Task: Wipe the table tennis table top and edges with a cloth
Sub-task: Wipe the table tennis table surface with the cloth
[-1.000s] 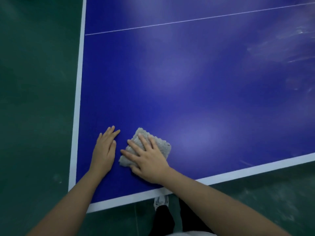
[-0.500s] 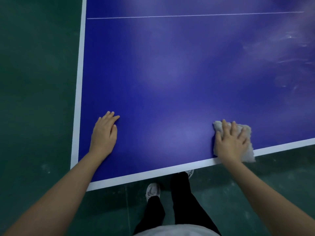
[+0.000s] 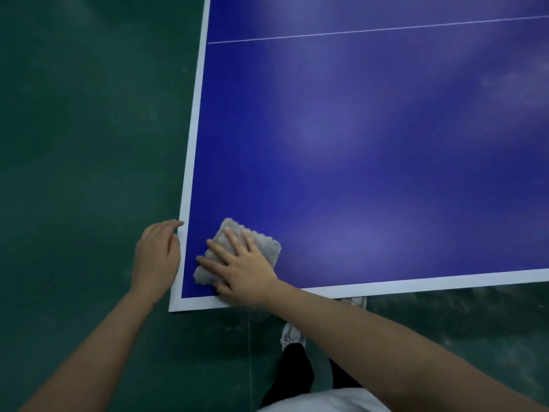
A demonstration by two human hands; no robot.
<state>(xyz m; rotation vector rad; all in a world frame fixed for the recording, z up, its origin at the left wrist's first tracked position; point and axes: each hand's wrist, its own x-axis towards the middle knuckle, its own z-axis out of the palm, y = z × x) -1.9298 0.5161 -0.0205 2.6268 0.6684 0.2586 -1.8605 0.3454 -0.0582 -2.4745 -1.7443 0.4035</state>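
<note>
The blue table tennis table [image 3: 371,144] with white border lines fills the upper right; its near-left corner is below my hands. A folded grey cloth [image 3: 264,243] lies flat on the blue top close to that corner. My right hand [image 3: 237,263] presses on the cloth with spread, straight fingers. My left hand [image 3: 156,257] hangs just off the table's left side, its fingertips touching the white left edge, fingers loosely bent and holding nothing.
Dark green floor [image 3: 89,144] surrounds the table on the left and in front. My feet in light shoes [image 3: 292,334] stand on the floor just below the near edge. A thin white centre line [image 3: 371,29] crosses the top farther away.
My right hand has slid the cloth from the right, by the near edge, back left to the corner. My left hand has come off the blue top to the left edge.
</note>
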